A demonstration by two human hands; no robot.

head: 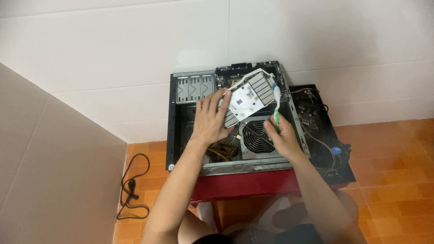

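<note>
White wall tiles fill the upper half of the frame, and orange floor tiles [398,162] spread across the lower right, where a small red surface [244,184] stands against the wall. On it lies an open computer case [172,131] on its side, its grey metal frame facing up, with a power supply fan [257,137] showing near the middle and a bundle of yellow and black wires [222,152] just to the left of it. The person's left hand [209,121] comes in from the lower left, fingers spread and closed around the left edge of a grey metal drive [246,98] with a white label, holding it tilted above the case at the centre of the frame. The right hand [281,135] reaches in from the lower right, its grip clenched on the handle of a green and white toothbrush [276,105], whose head points up and touches the right edge of the drive. To the right of the case, a black side panel [327,140] lies flat with loose cables on it, partly overhanging the red surface. At the lower left of the frame, a black power cord [132,190] lies coiled on the floor near a beige wall panel. The person's bare knees show at the bottom edge.
</note>
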